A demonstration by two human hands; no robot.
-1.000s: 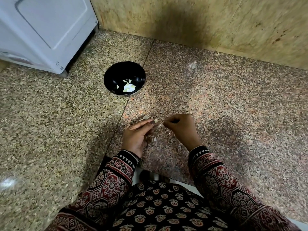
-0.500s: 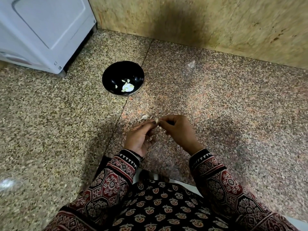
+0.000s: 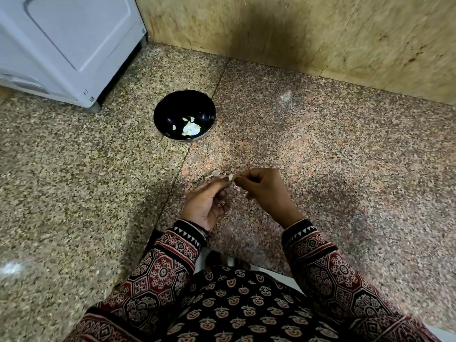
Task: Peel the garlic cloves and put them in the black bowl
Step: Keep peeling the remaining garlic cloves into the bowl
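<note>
Left hand and right hand both pinch one garlic clove over the floor, black bowl beyond, far left

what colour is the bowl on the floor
The bowl is glossy black; the head view shows it.

Clove: pinched between left hand and right hand.
Scrap: on the floor, just left of the clove.
Bowl: on the floor, ahead of the hands.
Peeled cloves: in the bowl.
Appliance: far left, beside the wall.
</note>
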